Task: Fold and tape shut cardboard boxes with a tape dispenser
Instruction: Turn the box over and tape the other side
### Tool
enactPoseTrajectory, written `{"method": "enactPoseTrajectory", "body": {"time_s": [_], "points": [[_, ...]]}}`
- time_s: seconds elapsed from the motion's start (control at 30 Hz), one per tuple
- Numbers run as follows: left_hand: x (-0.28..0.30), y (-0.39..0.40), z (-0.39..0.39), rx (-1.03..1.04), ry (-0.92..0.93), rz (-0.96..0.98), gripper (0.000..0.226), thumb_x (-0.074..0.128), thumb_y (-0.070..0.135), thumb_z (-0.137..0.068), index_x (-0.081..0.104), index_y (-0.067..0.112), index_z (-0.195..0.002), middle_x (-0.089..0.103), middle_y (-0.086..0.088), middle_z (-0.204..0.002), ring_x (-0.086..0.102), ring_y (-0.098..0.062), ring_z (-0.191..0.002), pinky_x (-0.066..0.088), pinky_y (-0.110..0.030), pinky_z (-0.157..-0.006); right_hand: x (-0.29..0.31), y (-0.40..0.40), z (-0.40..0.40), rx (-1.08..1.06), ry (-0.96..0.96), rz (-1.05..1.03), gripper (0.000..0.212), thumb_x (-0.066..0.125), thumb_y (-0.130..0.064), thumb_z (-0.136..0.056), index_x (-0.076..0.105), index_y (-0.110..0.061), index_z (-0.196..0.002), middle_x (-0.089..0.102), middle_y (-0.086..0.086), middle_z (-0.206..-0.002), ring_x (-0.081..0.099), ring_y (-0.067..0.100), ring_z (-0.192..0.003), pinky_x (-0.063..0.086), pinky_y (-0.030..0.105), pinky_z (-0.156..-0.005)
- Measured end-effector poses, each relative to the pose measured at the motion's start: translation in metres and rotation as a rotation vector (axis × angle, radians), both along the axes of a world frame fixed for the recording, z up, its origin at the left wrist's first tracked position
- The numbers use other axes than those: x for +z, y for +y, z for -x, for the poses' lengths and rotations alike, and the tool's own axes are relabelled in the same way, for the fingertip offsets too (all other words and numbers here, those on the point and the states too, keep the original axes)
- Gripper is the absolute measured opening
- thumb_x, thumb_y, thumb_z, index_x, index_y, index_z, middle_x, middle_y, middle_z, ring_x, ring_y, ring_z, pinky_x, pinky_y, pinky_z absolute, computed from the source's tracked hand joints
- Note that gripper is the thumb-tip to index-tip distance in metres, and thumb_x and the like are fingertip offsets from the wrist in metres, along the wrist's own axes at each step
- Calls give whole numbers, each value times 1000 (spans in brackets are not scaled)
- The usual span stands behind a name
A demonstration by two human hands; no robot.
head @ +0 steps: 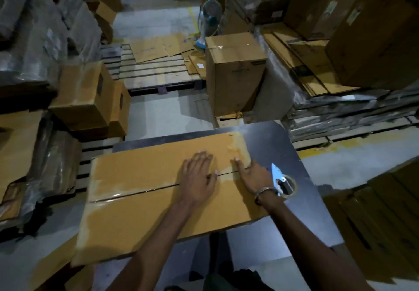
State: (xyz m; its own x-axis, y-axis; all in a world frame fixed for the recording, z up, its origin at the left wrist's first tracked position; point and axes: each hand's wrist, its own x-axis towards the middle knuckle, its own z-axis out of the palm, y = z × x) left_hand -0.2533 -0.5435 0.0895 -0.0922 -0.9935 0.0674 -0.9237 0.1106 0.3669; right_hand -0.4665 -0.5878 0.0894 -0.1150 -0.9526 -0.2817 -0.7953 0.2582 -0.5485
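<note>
Head view: both hands lie flat, fingers straight and gripping nothing, on the cardboard box (145,191) atop the dark table (294,152). Left hand (197,177) covers the box's seam; right hand (251,175) presses its right end. Just right of the box sits the tape dispenser (283,183).

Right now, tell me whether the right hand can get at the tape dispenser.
Probably yes. The tape dispenser lies on the table just beside the right hand, which presses flat on the box and holds nothing; nothing lies between them.
</note>
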Motion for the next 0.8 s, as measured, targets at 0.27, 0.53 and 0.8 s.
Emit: {"method": "enactPoseTrajectory", "body": {"time_s": [0.27, 0.53, 0.8], "points": [[-13, -87, 73, 2, -155, -82, 75, 12, 66, -108, 21, 23, -168, 11, -1, -177, 3, -20, -163, 1, -54, -131, -96, 20, 122, -138, 33, 71, 34, 57, -51, -98, 61, -19, -87, 69, 8, -88, 68, 32, -83, 44, 31, -65], [-5, -117, 86, 113, -256, -37, 84, 16, 83, -101, 39, 27, -160, 56, -5, -149, 47, -27, -140, 31, -52, -123, -149, -9, 139, 53, 329, -126, 52, 60, -59, -96, 61, -12, -120, 71, 10, -115, 67, 29, -102, 57, 38, -86], [-4, -99, 84, 239, -213, -98, 83, 19, 82, -101, 39, 26, -159, 51, -7, -156, 42, -28, -147, 19, -54, -128, -122, -42, 160, -135, -160, -224, 33, 70, -30, -93, 57, -7, -73, 63, 11, -83, 62, 30, -80, 41, 33, -68]]}}
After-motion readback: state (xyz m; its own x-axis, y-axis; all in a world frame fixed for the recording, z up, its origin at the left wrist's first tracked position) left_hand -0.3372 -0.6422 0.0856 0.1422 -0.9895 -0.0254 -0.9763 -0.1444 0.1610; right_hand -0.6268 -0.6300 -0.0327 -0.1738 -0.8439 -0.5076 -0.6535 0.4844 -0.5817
